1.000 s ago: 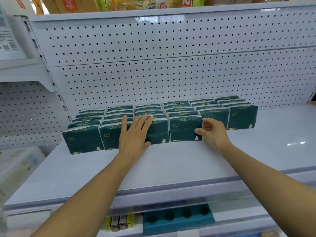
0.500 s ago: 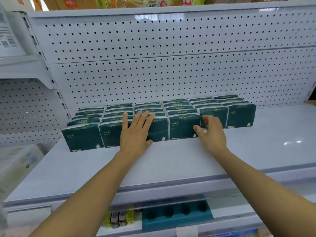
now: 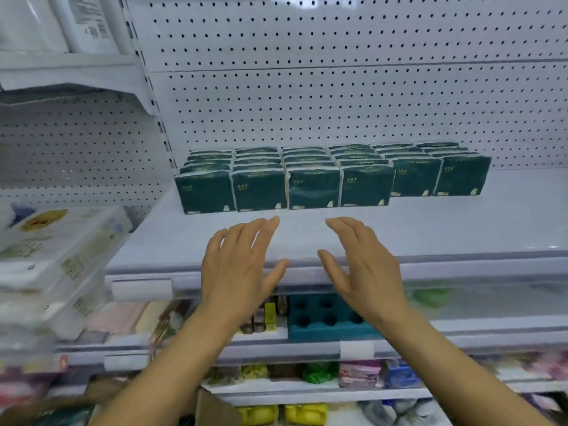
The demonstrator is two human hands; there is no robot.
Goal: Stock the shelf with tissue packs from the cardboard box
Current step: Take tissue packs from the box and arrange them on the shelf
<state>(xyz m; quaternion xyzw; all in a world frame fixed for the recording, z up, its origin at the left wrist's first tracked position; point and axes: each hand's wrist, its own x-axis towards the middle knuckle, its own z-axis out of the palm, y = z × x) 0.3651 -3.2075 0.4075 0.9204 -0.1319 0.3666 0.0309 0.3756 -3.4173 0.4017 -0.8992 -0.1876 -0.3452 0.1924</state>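
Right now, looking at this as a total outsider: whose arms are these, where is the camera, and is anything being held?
There is no machine here. A person wears a wide-angle camera on the head, so you look forward and down along their own bare arms. The left hand and right hand hover with straight fingers over the front edge of a white shelf; neither has a grip on anything. On that shelf stand dark green tissue packs, lined up in six columns running back to the pegboard wall. The two right columns sit a little further back. Below, blurred, are lower shelves with mixed goods, including a blue foam tray with holes.
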